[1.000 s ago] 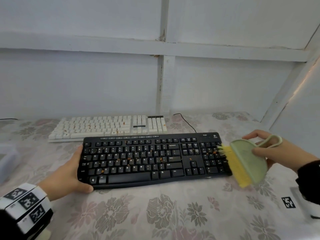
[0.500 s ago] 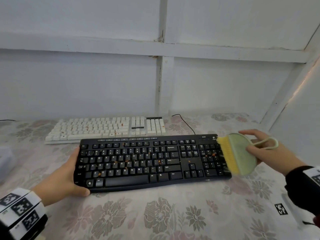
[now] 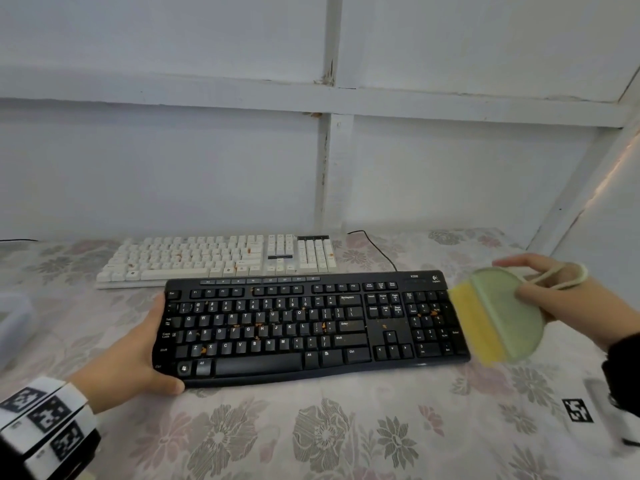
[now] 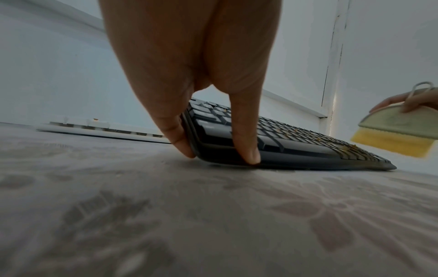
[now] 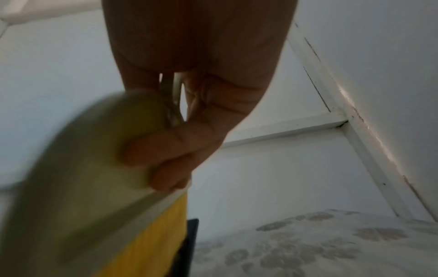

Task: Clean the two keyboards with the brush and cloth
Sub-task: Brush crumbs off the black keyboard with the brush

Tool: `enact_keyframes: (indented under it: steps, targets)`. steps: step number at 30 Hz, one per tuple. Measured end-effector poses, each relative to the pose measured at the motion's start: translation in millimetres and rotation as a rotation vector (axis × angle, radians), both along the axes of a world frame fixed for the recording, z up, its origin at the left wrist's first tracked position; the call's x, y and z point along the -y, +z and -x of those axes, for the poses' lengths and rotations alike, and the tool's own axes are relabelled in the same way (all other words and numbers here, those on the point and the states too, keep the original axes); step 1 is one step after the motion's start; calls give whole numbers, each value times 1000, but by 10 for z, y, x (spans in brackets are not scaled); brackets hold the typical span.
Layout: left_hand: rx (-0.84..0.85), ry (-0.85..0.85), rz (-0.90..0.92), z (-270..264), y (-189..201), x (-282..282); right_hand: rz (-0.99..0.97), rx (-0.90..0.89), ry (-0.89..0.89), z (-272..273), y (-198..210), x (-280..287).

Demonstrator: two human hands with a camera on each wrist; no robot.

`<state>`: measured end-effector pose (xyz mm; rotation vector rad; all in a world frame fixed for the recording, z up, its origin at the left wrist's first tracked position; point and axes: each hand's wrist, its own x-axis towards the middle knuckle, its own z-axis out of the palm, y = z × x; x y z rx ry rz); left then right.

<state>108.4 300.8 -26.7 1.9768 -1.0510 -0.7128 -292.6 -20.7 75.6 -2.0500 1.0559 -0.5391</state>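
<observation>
Presently the black keyboard (image 3: 311, 327) is steadied at its left end by the left hand (image 3: 138, 355) on the tabletop (image 3: 311, 438); the brush (image 3: 495, 317) — clamped in the right hand (image 3: 568, 299) — is poised at its right end, bristles leftward along the long axis.

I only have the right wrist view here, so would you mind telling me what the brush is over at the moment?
Observer: The brush in the right hand is at the right end of the black keyboard, by the number pad.
Operator: Thank you. Is anything steadying that keyboard?
Observer: Yes, the left hand grips its left end, thumb on the front edge.
Operator: Are there crumbs on it?
Observer: Orange specks lie scattered among the keys, several on the number pad.
Operator: And the second keyboard?
Observer: The white keyboard lies behind the black one, untouched, with orange specks too.
</observation>
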Motion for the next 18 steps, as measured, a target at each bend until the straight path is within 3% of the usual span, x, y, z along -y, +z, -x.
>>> enact_keyframes:
  steps: [8,18]
  targets:
    - [-14,12,-4,-16,-5,-7,98,54,-35,-401,7,-6]
    - [39,43,-1,37,31,3,83,-64,-7,-254,-143,-271]
